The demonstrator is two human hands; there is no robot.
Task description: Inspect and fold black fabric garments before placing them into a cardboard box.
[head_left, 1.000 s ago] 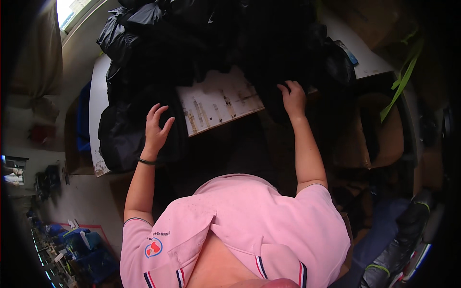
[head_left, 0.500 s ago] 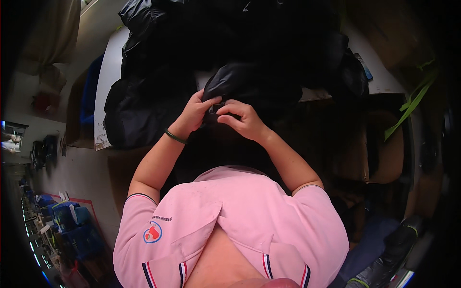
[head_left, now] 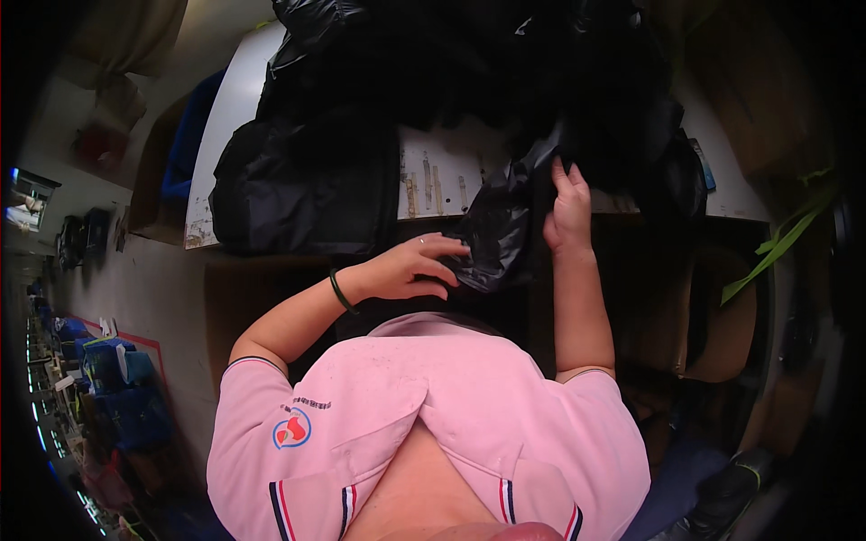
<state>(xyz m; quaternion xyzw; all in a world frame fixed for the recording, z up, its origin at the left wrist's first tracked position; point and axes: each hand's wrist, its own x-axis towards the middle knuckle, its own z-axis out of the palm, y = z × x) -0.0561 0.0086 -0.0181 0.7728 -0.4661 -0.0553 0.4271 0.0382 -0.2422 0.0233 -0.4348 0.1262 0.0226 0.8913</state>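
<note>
Both hands are on the same piece of black plastic bag (head_left: 501, 225) right at the near edge of the white table (head_left: 230, 117). Left hand (head_left: 406, 268) has its fingers curled loosely and pinching the lower near corner of the bag, with a dark band (head_left: 340, 292) round the wrist and a ring showing on one finger. Right hand (head_left: 568, 212) is up a bit farther and to the right, fingers mostly straight and pointing away, pressed flat-ish against the right side of the bag, so more of an open grip than a fist; can't really tell if the thumb is hooked behind the plastic. The bag is crumpled and shiny, hanging between the two hands just over the table edge. On the table behind it there's a light sheet with printed marks (head_left: 437, 180), partly covered. Left of that sits a big black bag or bundle (head_left: 302, 185), and the far side of the table is piled with more black stuff (head_left: 469, 63), too dark to sort out. Off to the right there's a brown chair (head_left: 722, 316) and a green strap-like thing (head_left: 780, 243). Person is in a pink polo shirt (head_left: 424, 424). Far left on the floor you can see blue crates (head_left: 117, 370).
</note>
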